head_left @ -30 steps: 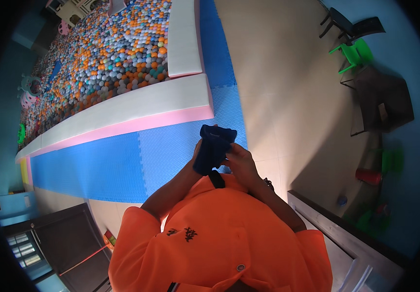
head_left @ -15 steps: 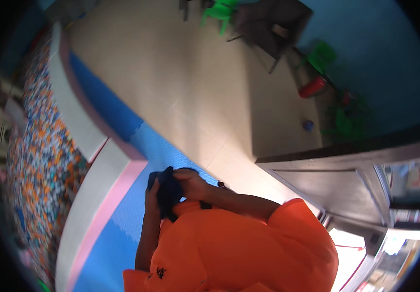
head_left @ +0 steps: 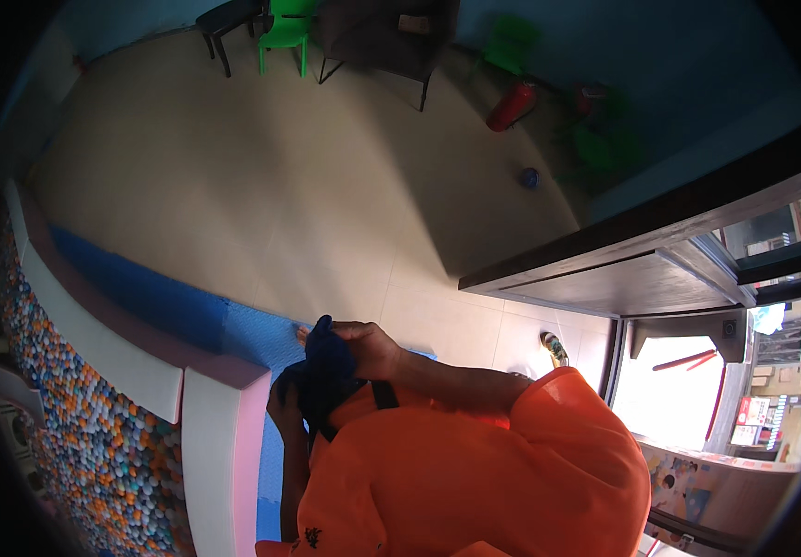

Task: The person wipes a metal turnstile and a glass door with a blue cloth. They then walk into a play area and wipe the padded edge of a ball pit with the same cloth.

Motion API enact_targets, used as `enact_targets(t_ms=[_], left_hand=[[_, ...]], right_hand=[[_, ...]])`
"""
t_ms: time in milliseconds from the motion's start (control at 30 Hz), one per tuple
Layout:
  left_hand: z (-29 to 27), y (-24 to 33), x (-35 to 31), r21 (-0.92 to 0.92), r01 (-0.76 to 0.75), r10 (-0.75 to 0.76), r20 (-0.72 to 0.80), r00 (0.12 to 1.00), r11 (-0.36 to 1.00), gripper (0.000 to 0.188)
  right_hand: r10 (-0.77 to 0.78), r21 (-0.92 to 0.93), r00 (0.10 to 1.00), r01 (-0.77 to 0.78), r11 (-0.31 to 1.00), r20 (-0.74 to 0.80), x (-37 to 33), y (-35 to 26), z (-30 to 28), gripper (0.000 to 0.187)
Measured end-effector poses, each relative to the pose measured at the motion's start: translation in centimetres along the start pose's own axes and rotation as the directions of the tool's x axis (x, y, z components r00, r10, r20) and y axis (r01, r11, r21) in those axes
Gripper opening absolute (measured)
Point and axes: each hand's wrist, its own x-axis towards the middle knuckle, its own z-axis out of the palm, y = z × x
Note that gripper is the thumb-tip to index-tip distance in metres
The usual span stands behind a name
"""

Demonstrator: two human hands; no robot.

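A bunched dark blue cloth (head_left: 329, 356) with a black lower part is held in front of my chest. My right hand (head_left: 372, 348) grips its upper right side, thumb and fingers closed on the fabric. Lower on the bundle, my left hand (head_left: 283, 408) is closed around the black part, with most of its fingers in shadow. A black strap (head_left: 384, 395) lies against my orange shirt (head_left: 475, 455) beside the right wrist. What exactly the cloth is cannot be made out.
To the left, a padded white and pink wall (head_left: 219, 446) borders a pit of coloured balls (head_left: 94, 408). Blue mats (head_left: 261, 334) cover the floor there. Ahead are green chairs (head_left: 284, 32), a dark armchair (head_left: 382, 37) and a red cylinder (head_left: 512, 107). A shoe (head_left: 553, 348) shows near the doorway at right.
My view has turned to the right, so the chairs and ball pit sit further left and more of the doorway shows. The cloth stays in both hands, its blue part now more visible.
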Motion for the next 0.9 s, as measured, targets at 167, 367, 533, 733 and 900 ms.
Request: enact_targets(t_ms=[167,367,533,733,900], left_hand=[[-3.2,0.0,7.5,0.035,0.069,-0.072,0.111,0.991,0.997,0.023],[-7.2,3.5,15.5,0.22,-0.207,0.177,0.146,0.973,0.953,0.029],[-9.7,6.2,19.3,-0.014,-0.059,0.06,0.191,0.98,0.998,0.035],[-10.5,3.3,21.4,-0.191,0.059,-0.064,-0.02,0.998,0.98,0.032],[-9.7,5.9,21.6,0.005,-0.007,0.008,-0.206,0.978,1.0,0.032]], right_hand=[[-0.068,-0.1,0.985,0.085,0.991,0.157,5.5,-2.1,1.7,0.041],[-0.199,-0.122,0.976,0.188,0.975,-0.089,11.9,-3.8,5.4,0.033],[-0.144,-0.081,0.981,0.134,0.988,-0.132,17.5,-4.5,6.0,0.034],[-0.064,-0.1,0.998,0.062,0.993,-0.013,23.9,-6.3,6.3,0.033],[0.159,-0.192,0.979,-0.181,0.965,-0.127,29.3,-9.0,8.8,0.035]])
